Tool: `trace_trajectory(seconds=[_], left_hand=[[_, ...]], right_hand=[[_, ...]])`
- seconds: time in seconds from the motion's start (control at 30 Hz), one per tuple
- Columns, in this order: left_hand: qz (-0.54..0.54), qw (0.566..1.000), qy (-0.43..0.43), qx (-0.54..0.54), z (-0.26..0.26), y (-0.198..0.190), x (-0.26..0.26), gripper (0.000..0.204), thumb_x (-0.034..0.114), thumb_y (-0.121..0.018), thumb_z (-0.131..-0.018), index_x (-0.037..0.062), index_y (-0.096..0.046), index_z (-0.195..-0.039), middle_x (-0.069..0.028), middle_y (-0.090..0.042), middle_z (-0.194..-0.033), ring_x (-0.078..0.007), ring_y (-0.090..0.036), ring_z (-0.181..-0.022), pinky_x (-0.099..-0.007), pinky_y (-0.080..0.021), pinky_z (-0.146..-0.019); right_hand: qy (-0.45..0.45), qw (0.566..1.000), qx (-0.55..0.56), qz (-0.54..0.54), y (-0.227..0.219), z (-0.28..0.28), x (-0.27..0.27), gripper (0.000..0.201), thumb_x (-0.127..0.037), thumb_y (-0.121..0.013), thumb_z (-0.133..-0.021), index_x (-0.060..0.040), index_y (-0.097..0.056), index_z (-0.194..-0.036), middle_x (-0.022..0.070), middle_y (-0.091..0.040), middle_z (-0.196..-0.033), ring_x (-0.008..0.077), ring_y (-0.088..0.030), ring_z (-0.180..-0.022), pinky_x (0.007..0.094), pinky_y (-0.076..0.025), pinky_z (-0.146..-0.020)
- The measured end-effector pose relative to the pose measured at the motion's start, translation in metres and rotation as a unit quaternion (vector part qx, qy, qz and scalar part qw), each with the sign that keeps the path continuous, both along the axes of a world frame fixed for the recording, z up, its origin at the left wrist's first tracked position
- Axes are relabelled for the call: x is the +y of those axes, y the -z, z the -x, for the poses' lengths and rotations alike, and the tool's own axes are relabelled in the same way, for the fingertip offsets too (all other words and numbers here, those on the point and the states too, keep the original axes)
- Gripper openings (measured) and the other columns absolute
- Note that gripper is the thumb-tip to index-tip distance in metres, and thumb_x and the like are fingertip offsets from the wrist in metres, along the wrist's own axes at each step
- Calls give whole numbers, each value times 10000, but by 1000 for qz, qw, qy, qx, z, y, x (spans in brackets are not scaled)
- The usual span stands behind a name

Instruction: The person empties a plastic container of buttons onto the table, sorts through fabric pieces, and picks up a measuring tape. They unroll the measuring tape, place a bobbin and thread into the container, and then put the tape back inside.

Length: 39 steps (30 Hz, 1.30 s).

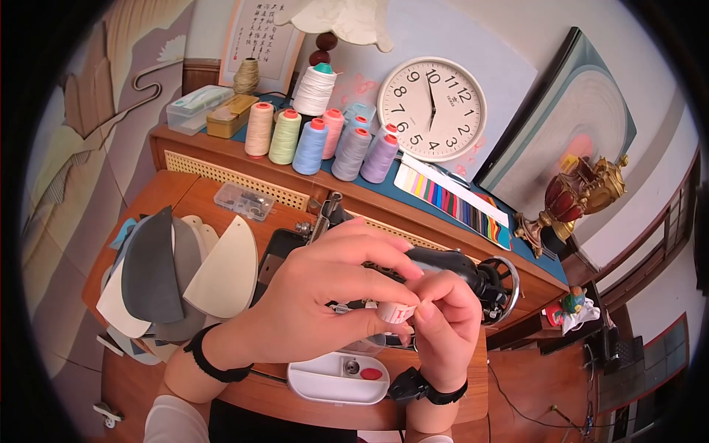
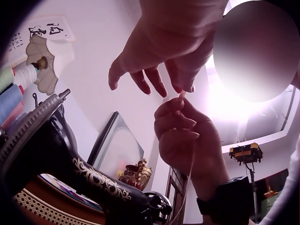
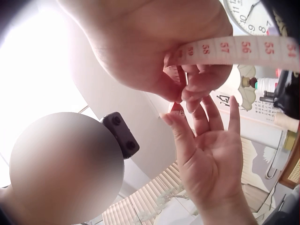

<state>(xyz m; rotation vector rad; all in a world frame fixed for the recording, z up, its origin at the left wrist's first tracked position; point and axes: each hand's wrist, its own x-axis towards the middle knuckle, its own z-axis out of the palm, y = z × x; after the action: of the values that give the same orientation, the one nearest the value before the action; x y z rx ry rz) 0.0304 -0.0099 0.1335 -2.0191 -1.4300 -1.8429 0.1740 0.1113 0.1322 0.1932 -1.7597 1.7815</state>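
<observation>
A white measuring tape with red numbers is held between the two hands over the sewing machine. The left hand pinches a short bit of it between thumb and forefinger, other fingers spread. At its right, the right hand pinches the tape with thumb and forefinger, its other fingers curled. In the right wrist view the tape runs across the right hand, and the left hand faces it, palm showing. The left wrist view has the left hand above the right hand, fingertips meeting.
Curved grey and white pieces lie stacked at the left, near a clear parts box. Thread spools, a clock and a colour card stand behind. A white tray sits at the front edge.
</observation>
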Motion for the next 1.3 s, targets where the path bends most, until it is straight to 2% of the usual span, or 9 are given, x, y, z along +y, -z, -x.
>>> trace_trajectory(seconds=[0.27, 0.57, 0.67, 0.77, 0.87, 0.97, 1.03, 1.17, 1.3], left_hand=[[-27, 997, 36, -55, -3, 7, 5, 189, 140, -782, -739, 138, -735, -922, -70, -677, -1035, -287, -580, -1109, -495, -342, -1027], [-49, 998, 38, -19, -4, 9, 8, 264, 146, -819, -689, 179, -738, -938, -69, -656, -1090, -301, -540, -1169, -506, -331, -1034], [-42, 998, 53, -7, -7, 6, 6, 270, 144, -816, -694, 183, -737, -949, -66, -649, -1103, -301, -526, -1186, -508, -325, -1039], [-54, 996, 68, 1, -7, 9, 8, 257, 157, -813, -702, 178, -732, -944, -59, -639, -1118, -300, -540, -1168, -514, -317, -1045], [-51, 998, 35, -1, -7, 10, 9, 231, 185, -804, -713, 168, -725, -929, -55, -639, -1105, -288, -556, -1145, -528, -306, -1052], [-36, 995, -60, 75, -5, 2, 3, 223, 217, -799, -711, 163, -719, -911, -43, -651, -1066, -269, -584, -1101, -539, -297, -1056], [-49, 990, -92, 95, -3, 2, 1, 225, 250, -788, -704, 165, -717, -899, -14, -657, -1015, -234, -607, -1041, -550, -288, -1062], [-48, 962, -182, 196, -1, -2, -2, 179, 259, -753, -720, 165, -706, -865, 38, -651, -899, -165, -622, -923, -575, -255, -1089], [-63, 941, -228, 243, -3, 1, 0, 131, 219, -737, -736, 160, -698, -846, 45, -649, -861, -148, -630, -881, -582, -242, -1097]], right_hand=[[-4, 999, 18, 31, 10, 5, -3, 83, -77, -576, -928, -2, -544, -939, 33, -593, -869, 61, -551, -719, 199, -440, -638], [-107, 991, -3, 83, 14, 5, 0, 313, -198, -666, -892, 68, -607, -1046, 90, -644, -900, 83, -586, -753, 209, -474, -654], [-138, 987, -38, 71, 12, 3, 2, 342, -248, -683, -879, 77, -642, -977, 87, -644, -856, 82, -581, -719, 210, -468, -616], [-72, 989, -109, 66, 16, 1, 2, 422, -365, -771, -751, 40, -662, -796, 122, -669, -788, 172, -645, -728, 271, -512, -658], [-172, 983, -17, 63, 17, 4, 4, 327, -227, -676, -882, 84, -644, -981, 98, -659, -867, 90, -599, -714, 201, -474, -619], [-90, 990, -24, 104, 11, 0, -2, 267, -164, -666, -886, 71, -649, -1014, 109, -674, -902, 95, -617, -752, 203, -497, -658], [-14, 998, -13, 55, 6, 0, -2, 218, -81, -657, -880, 55, -649, -1050, 121, -681, -932, 98, -623, -792, 217, -515, -697], [124, 987, -58, -85, 5, -2, 5, 207, -9, -713, -808, 13, -693, -1013, 41, -668, -845, 3, -522, -649, 137, -386, -528], [162, 977, -56, -130, 3, 0, 3, 199, -4, -730, -785, -9, -714, -983, 9, -653, -785, -20, -444, -580, 134, -284, -473]])
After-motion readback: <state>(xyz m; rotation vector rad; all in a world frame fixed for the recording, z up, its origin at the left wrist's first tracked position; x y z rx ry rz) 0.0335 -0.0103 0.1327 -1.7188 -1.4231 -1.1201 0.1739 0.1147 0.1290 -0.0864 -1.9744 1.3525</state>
